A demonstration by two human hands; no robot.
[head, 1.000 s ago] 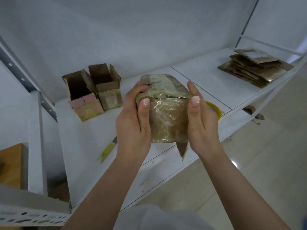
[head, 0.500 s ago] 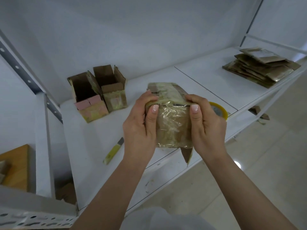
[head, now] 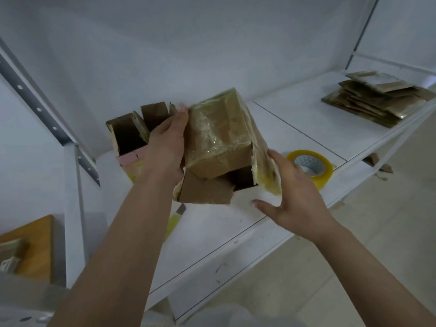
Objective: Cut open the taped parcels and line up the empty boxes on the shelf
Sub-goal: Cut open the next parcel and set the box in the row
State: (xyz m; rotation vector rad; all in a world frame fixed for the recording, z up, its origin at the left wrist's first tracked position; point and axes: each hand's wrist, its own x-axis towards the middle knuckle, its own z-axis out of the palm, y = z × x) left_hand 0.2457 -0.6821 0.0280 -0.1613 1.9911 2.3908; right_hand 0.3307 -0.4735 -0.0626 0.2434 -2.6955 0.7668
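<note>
A cardboard box (head: 219, 138) wrapped in shiny clear tape hangs tilted above the white shelf (head: 295, 128), its loose flaps pointing down toward me. My left hand (head: 165, 147) grips its left side. My right hand (head: 290, 197) is spread with straight fingers just right of the box, its fingertips at the torn tape edge. Two opened empty boxes (head: 129, 135) stand side by side at the back left of the shelf, partly hidden behind my left hand. A yellow utility knife (head: 175, 218) lies on the shelf under my left forearm.
A roll of yellowish packing tape (head: 311, 167) lies near the shelf's front edge, right of my right hand. A pile of flattened cardboard (head: 375, 97) sits at the far right. A wooden board (head: 30, 246) is at the lower left. A metal upright (head: 42, 112) frames the left.
The box has been turned and lifted toward the opened boxes at the back left. My right hand has let go of it and spread out; my left hand keeps holding it.
</note>
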